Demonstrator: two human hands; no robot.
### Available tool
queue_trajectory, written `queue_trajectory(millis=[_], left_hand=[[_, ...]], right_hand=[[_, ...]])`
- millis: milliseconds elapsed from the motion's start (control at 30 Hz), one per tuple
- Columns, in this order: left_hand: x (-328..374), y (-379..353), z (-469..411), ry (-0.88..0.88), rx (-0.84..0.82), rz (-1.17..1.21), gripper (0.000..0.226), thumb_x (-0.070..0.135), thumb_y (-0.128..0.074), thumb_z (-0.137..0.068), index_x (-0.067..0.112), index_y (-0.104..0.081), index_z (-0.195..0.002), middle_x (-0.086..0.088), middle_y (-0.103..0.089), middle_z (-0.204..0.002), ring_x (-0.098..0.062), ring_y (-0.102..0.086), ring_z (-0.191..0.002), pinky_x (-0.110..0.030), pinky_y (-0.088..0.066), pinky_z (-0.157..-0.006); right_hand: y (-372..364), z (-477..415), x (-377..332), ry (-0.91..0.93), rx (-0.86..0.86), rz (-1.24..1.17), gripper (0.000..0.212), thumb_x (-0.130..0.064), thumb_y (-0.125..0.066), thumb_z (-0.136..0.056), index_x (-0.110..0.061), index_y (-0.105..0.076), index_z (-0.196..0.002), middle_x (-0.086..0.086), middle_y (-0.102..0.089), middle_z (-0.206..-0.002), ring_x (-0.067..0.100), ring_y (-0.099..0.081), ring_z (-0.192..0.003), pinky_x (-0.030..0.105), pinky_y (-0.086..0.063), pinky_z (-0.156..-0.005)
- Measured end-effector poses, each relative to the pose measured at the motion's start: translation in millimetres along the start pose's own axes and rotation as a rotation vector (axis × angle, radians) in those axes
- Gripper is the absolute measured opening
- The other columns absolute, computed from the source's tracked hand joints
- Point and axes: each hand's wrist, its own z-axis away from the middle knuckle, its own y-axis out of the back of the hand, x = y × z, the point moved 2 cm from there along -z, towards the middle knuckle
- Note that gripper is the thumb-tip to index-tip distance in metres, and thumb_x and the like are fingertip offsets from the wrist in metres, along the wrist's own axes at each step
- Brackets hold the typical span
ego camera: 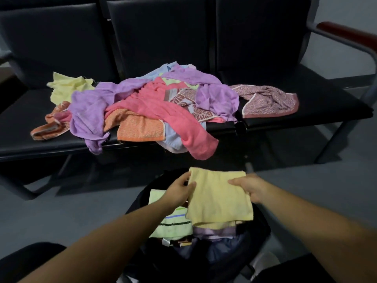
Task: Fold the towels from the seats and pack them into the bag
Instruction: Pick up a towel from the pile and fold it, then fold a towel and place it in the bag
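Observation:
A folded yellow towel (218,199) lies flat over the open black bag (263,227) on the floor in front of me. My left hand (179,189) grips its left edge and my right hand (247,186) holds its right edge. Under it in the bag are a folded lilac towel (214,231) and a pale green striped towel (173,221). On the black seats (306,103) lies a heap of unfolded towels: pink (163,111), purple (87,111), orange (140,127), pale yellow (63,86) and a patterned mauve one (269,101).
The row of black seats has a red-brown armrest (346,33) at the far right and metal legs (334,137) reaching the grey floor. Dark shapes, perhaps my knees, sit at the bottom left (32,260) and bottom right corners.

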Motion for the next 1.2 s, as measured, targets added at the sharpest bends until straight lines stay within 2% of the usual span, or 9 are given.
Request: queue_trajectory(millis=[133,233,333,433,633,833,933,1033,1200], left_hand=[[-16,-12,-10,0.089,-0.03,-0.081,0.048,0.03,-0.053,-0.103,0.024,-0.038,-0.149,-0.004,-0.06,-0.134,-0.023,-0.065,-0.11,-0.04,-0.057,-0.09],[-7,0,-24,0.063,0.158,-0.254,0.065,0.034,-0.056,-0.101,0.012,-0.027,-0.155,-0.009,-0.055,-0.14,-0.025,-0.056,-0.123,-0.026,-0.041,-0.091],[11,10,-34,0.028,0.197,-0.226,0.046,0.032,-0.058,-0.1,0.01,-0.048,-0.14,-0.004,-0.064,-0.116,-0.016,-0.062,-0.09,-0.027,-0.046,-0.077],[34,16,-37,-0.056,0.17,-0.314,0.021,0.024,-0.059,-0.098,0.012,-0.062,-0.115,0.0,-0.065,-0.097,-0.01,-0.058,-0.071,-0.026,-0.047,-0.065],[109,52,-29,-0.312,0.189,-0.48,0.011,0.018,-0.059,-0.097,0.013,-0.067,-0.102,0.002,-0.066,-0.088,-0.015,-0.061,-0.077,-0.027,-0.047,-0.068],[150,128,-35,-0.384,0.418,-0.58,0.017,0.015,-0.059,-0.095,0.013,-0.068,-0.11,0.003,-0.063,-0.097,-0.018,-0.06,-0.092,-0.026,-0.04,-0.073],[142,160,-48,-0.346,0.524,-0.668,0.029,0.016,-0.062,-0.092,0.011,-0.067,-0.121,-0.008,-0.06,-0.12,-0.026,-0.057,-0.111,-0.029,-0.04,-0.087],[116,181,-64,-0.27,0.572,-0.678,0.039,0.024,-0.063,-0.094,0.01,-0.061,-0.131,-0.016,-0.058,-0.131,-0.034,-0.055,-0.121,-0.037,-0.04,-0.101],[88,184,-83,-0.157,0.467,-0.761,0.04,0.035,-0.054,-0.099,0.024,-0.054,-0.137,-0.011,-0.056,-0.13,-0.034,-0.054,-0.118,-0.045,-0.043,-0.099]], right_hand=[[-3,-17,22,-0.022,0.083,0.078,0.031,-0.01,-0.075,-0.089,0.0,-0.06,-0.114,0.015,-0.071,-0.101,0.029,-0.069,-0.091,0.041,-0.057,-0.078],[2,-23,8,0.026,0.187,0.143,0.028,-0.022,-0.072,-0.087,-0.007,-0.061,-0.108,0.014,-0.067,-0.105,0.028,-0.061,-0.094,0.032,-0.045,-0.069],[0,-24,-24,0.123,0.221,0.109,0.01,-0.015,-0.068,-0.088,-0.009,-0.06,-0.089,0.012,-0.061,-0.084,0.024,-0.057,-0.074,0.029,-0.042,-0.062],[-18,-12,-57,0.191,0.129,0.105,0.005,-0.011,-0.063,-0.092,-0.012,-0.058,-0.092,0.009,-0.058,-0.084,0.022,-0.059,-0.076,0.032,-0.047,-0.069],[-53,28,-132,0.462,0.004,0.238,0.013,-0.002,-0.058,-0.089,-0.001,-0.07,-0.086,0.012,-0.065,-0.078,0.02,-0.064,-0.072,0.028,-0.053,-0.062],[-72,47,-199,0.727,0.145,0.362,0.01,-0.006,-0.063,-0.09,0.001,-0.07,-0.09,0.019,-0.073,-0.09,0.027,-0.072,-0.078,0.043,-0.059,-0.082],[-92,37,-221,0.813,0.212,0.539,0.02,-0.01,-0.065,-0.089,0.007,-0.068,-0.098,0.025,-0.071,-0.099,0.033,-0.068,-0.087,0.04,-0.053,-0.077],[-113,17,-239,0.857,0.263,0.651,0.033,-0.019,-0.067,-0.087,-0.002,-0.062,-0.116,0.018,-0.064,-0.116,0.031,-0.063,-0.098,0.035,-0.05,-0.079],[-119,-24,-270,0.742,0.39,0.832,0.083,-0.02,-0.067,-0.092,-0.009,-0.018,-0.158,0.027,-0.03,-0.153,0.044,-0.051,-0.124,0.044,-0.05,-0.096]])
